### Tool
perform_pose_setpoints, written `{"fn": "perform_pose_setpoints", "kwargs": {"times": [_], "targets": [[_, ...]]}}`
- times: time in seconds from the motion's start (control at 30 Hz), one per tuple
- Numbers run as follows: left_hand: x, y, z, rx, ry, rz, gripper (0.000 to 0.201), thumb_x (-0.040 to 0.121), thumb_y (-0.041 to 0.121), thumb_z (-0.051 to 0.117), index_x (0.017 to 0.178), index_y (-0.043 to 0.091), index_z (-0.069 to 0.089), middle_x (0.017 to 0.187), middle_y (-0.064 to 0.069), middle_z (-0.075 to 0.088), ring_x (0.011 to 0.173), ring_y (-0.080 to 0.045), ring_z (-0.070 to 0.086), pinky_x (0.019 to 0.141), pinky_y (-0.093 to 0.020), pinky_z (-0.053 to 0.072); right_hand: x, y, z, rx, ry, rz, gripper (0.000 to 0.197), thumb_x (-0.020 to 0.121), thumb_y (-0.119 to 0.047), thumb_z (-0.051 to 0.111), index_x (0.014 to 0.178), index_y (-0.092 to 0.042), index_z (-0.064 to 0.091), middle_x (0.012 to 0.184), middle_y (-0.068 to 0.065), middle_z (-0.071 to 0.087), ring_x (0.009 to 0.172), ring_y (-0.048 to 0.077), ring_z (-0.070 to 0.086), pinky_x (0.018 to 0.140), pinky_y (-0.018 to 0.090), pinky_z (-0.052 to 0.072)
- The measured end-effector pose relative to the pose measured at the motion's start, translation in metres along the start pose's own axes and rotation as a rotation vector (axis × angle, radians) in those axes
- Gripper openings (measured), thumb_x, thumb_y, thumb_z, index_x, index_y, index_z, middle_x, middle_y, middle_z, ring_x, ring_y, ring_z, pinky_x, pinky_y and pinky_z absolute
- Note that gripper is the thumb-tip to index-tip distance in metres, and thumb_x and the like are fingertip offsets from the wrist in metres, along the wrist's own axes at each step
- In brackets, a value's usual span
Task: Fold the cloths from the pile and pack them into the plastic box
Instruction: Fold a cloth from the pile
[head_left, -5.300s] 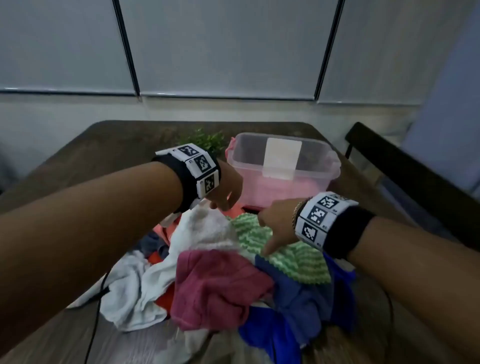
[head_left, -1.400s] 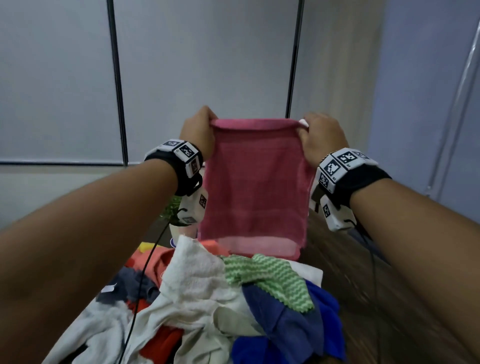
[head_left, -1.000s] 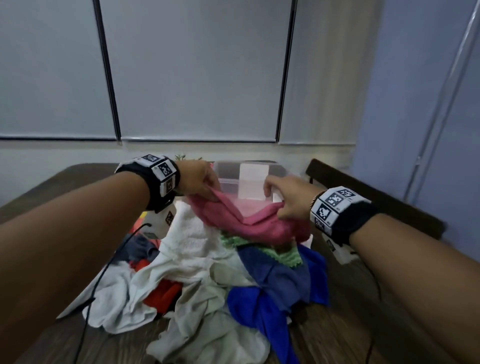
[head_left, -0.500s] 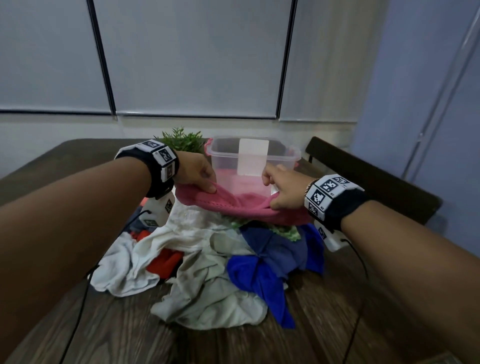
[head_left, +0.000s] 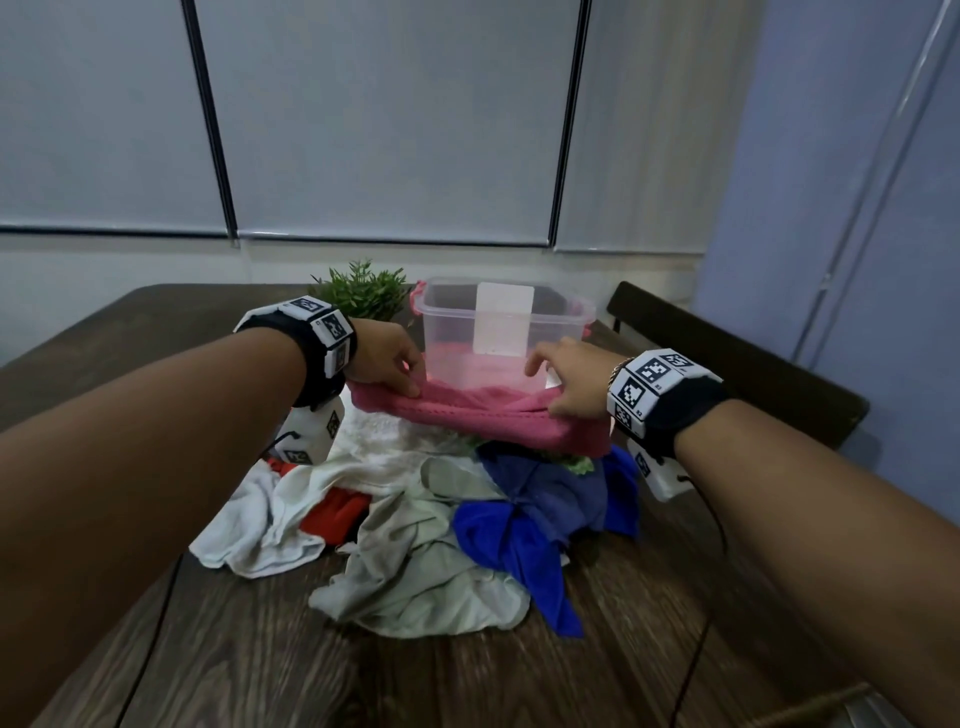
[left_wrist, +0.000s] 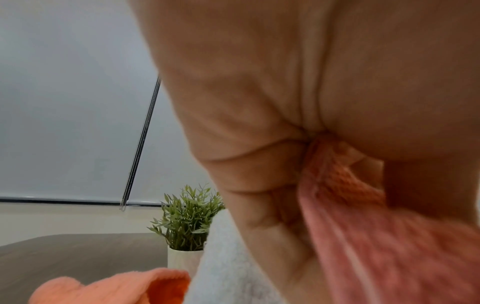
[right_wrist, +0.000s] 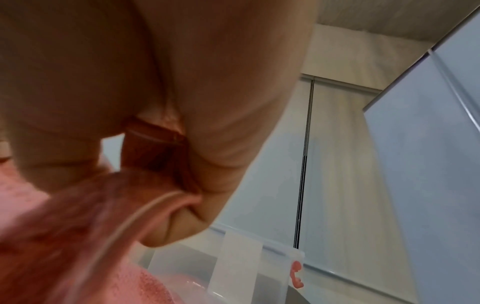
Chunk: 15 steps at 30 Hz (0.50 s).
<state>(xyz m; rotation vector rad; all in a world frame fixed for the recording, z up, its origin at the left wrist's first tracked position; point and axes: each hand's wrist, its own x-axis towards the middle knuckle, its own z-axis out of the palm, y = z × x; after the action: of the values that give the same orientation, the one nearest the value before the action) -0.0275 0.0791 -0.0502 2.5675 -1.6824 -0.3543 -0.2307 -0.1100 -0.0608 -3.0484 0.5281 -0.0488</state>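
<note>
A pink cloth (head_left: 483, 415) lies stretched across the top of the cloth pile (head_left: 415, 514), just in front of the clear plastic box (head_left: 498, 332). My left hand (head_left: 389, 364) pinches its left end, and the left wrist view shows the pink cloth (left_wrist: 363, 236) caught between thumb and fingers. My right hand (head_left: 571, 382) pinches the right end; in the right wrist view the pink cloth (right_wrist: 85, 222) runs out from the fingers with the box (right_wrist: 233, 271) just beyond. The box holds something pink at its bottom.
The pile holds white, red, blue, pale green and green-striped cloths on a dark wooden table (head_left: 260, 665). A small potted plant (head_left: 363, 291) stands left of the box. A dark chair back (head_left: 727, 364) is at the right. An orange cloth (left_wrist: 116, 288) lies below my left hand.
The pink cloth, held up spread in the air earlier, has come down onto the top of the pile in front of the box. Both hands still hold its ends.
</note>
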Motion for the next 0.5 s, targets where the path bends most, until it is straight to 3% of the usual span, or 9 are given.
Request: {"fn": "perform_pose_setpoints", "kwargs": {"times": [0.13, 0.2, 0.3, 0.37, 0.43, 0.5], "targets": [[-0.009, -0.001, 0.009, -0.084, -0.237, -0.013, 0.015, 0.083, 0.023, 0.077, 0.078, 0.037, 0.076, 0.072, 0.021, 0.071, 0.074, -0.002, 0.061, 0.081, -0.026, 0.053, -0.01, 0.002, 0.0, -0.037, -0.022, -0.051, 0.026, 0.078, -0.029, 0.079, 0.098, -0.023, 0.063, 0.095, -0.006, 0.054, 0.09, 0.016, 0.056, 0.074, 0.023, 0.039], [-0.011, 0.002, 0.015, -0.16, -0.297, -0.014, 0.015, 0.082, 0.017, 0.078, 0.081, 0.032, 0.078, 0.073, 0.014, 0.072, 0.074, -0.005, 0.063, 0.084, -0.032, 0.055, -0.016, 0.002, -0.001, -0.034, -0.08, -0.083, 0.021, 0.079, -0.029, 0.077, 0.096, -0.018, 0.072, 0.085, -0.008, 0.061, 0.087, 0.014, 0.058, 0.071, 0.021, 0.039], [-0.014, 0.009, 0.015, -0.138, -0.273, -0.017, 0.018, 0.086, 0.008, 0.072, 0.104, 0.011, 0.074, 0.059, 0.021, 0.067, 0.057, 0.008, 0.058, 0.063, -0.013, 0.05, -0.02, 0.007, -0.002, 0.024, -0.113, -0.094, 0.032, 0.08, -0.03, 0.076, 0.111, -0.026, 0.073, 0.095, -0.013, 0.061, 0.092, 0.008, 0.058, 0.073, 0.017, 0.04], [-0.016, 0.013, 0.011, -0.11, -0.251, -0.026, 0.021, 0.088, 0.004, 0.069, 0.109, 0.006, 0.072, 0.056, 0.022, 0.065, 0.051, 0.01, 0.056, 0.055, -0.008, 0.045, -0.02, 0.009, -0.004, 0.102, -0.141, -0.095, 0.047, 0.077, -0.027, 0.077, 0.122, -0.033, 0.063, 0.106, -0.016, 0.054, 0.095, 0.006, 0.054, 0.072, 0.016, 0.041], [-0.02, 0.016, 0.005, -0.109, -0.239, -0.037, 0.02, 0.089, 0.004, 0.068, 0.108, 0.005, 0.072, 0.054, 0.02, 0.065, 0.049, 0.01, 0.055, 0.051, -0.007, 0.043, -0.021, 0.012, -0.007, 0.196, -0.115, -0.105, 0.048, 0.075, -0.018, 0.077, 0.117, -0.032, 0.058, 0.102, -0.015, 0.052, 0.085, 0.002, 0.054, 0.063, 0.011, 0.041], [-0.023, 0.016, 0.001, -0.126, -0.208, -0.04, 0.015, 0.089, 0.003, 0.067, 0.102, 0.008, 0.072, 0.052, 0.021, 0.063, 0.047, 0.01, 0.055, 0.048, -0.006, 0.041, -0.024, 0.016, -0.011, 0.247, -0.057, -0.128, 0.034, 0.075, -0.01, 0.075, 0.103, -0.026, 0.064, 0.088, -0.013, 0.058, 0.069, 0.0, 0.054, 0.054, 0.007, 0.038]]}}
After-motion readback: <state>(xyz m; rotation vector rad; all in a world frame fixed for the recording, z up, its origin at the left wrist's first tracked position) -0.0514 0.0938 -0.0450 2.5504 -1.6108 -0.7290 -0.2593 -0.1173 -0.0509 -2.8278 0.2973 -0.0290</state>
